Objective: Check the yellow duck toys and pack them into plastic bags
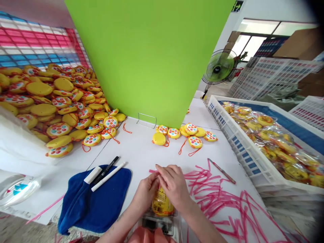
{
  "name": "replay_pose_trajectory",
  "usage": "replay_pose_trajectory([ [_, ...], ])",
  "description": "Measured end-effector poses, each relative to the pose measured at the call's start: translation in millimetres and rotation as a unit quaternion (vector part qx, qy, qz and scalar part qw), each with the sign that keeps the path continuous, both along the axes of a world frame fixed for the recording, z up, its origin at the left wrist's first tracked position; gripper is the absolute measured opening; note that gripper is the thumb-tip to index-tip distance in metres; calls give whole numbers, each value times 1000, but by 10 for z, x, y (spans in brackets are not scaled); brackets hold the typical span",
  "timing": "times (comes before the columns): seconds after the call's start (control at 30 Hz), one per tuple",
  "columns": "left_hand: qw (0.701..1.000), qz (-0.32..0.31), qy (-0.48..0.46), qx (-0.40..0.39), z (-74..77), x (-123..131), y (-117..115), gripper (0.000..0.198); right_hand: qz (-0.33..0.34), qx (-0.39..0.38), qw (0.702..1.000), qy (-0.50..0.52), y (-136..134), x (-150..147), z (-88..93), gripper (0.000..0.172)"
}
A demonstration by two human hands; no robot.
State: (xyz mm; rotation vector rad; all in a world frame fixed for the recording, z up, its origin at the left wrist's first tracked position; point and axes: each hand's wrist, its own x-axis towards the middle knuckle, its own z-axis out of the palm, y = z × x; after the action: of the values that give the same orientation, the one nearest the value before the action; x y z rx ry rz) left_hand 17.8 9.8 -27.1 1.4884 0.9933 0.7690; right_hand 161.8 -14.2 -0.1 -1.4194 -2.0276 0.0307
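Note:
In front of me a clear plastic bag with a yellow toy inside [163,202] has its top end between my two hands. My left hand [147,188] is closed at the bag's neck, fingertips pinched. From the other side my right hand [174,182] closes on the same neck, its fingers curled over. A short end of pink strip [152,171] sticks out by the fingertips. Below the bag is a dark panel in a clear case [158,224]. Loose pink strips [217,199] lie to the right of my right hand, with a slim pen-like tool [222,171] beyond them.
Left of my hands, a blue cloth [106,202] carries a black marker [108,167] and white pieces. Yellow toys [60,101] are heaped at the left; several lie before the green board [152,60]. At the right stands a white crate [245,162] of bagged toys.

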Motion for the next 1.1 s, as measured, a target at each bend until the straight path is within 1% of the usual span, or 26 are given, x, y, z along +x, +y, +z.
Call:
replay_pose_trajectory([
  [0.07,998,0,45,38,46,12,-5,22,21,0,1000,-20,18,-68,13,42],
  [0.13,996,5,73,57,60,21,-11,21,37,-10,999,-1,44,-109,-11,42],
  [0.17,995,4,81,62,58,24,-13,22,36,-24,998,40,65,-116,-35,41],
  [0.2,994,-3,84,63,51,25,-13,23,23,-47,992,117,93,-109,-66,38],
  [0.23,995,-9,84,60,36,23,-10,25,-3,-75,973,218,128,-82,-103,34],
  [0.27,995,-14,81,53,14,19,-4,26,-37,-103,940,323,170,-30,-143,28],
  [0.3,996,-16,74,42,-18,12,7,27,-75,-123,897,417,215,52,-184,22],
  [0.33,998,-14,63,24,-60,3,20,27,-114,-134,855,489,261,166,-226,19],
  [0.37,999,-8,49,0,-111,-7,35,28,-149,-134,824,531,305,310,-267,20],
  [0.47,996,9,-3,-84,-284,-40,80,35,-236,-92,769,587,400,852,-390,31],
  [0.5,994,13,-23,-108,-335,-48,92,38,-263,-78,754,596,416,1035,-432,35],
  [0.57,988,18,-58,-143,-410,-60,108,42,-303,-64,738,600,430,1346,-524,41],
  [0.6,985,22,-73,-154,-432,-64,114,43,-319,-61,736,594,429,1462,-571,42],
  [0.67,980,24,-94,-172,-452,-71,122,44,-343,-64,744,570,416,1613,-650,41],
  [0.7,978,24,-101,-179,-455,-74,126,45,-349,-68,755,551,403,1652,-676,39],
  [0.73,977,24,-106,-186,-456,-77,130,46,-351,-73,770,528,387,1670,-689,37],
  [0.8,973,21,-117,-198,-456,-81,137,47,-336,-93,813,467,345,1657,-672,36],
  [0.87,970,23,-127,-207,-459,-81,141,46,-290,-127,865,389,302,1587,-613,34],
  [0.93,968,26,-132,-212,-465,-79,142,45,-222,-173,908,310,272,1471,-546,27],
  [0.97,968,28,-132,-211,-469,-77,142,45,-189,-193,923,273,266,1404,-519,23],
  [1.03,969,32,-127,-207,-477,-75,140,44,-145,-218,942,208,276,1277,-491,15],
  [1.1,970,31,-124,-205,-485,-74,138,44,-140,-221,953,154,305,1203,-493,11],
])
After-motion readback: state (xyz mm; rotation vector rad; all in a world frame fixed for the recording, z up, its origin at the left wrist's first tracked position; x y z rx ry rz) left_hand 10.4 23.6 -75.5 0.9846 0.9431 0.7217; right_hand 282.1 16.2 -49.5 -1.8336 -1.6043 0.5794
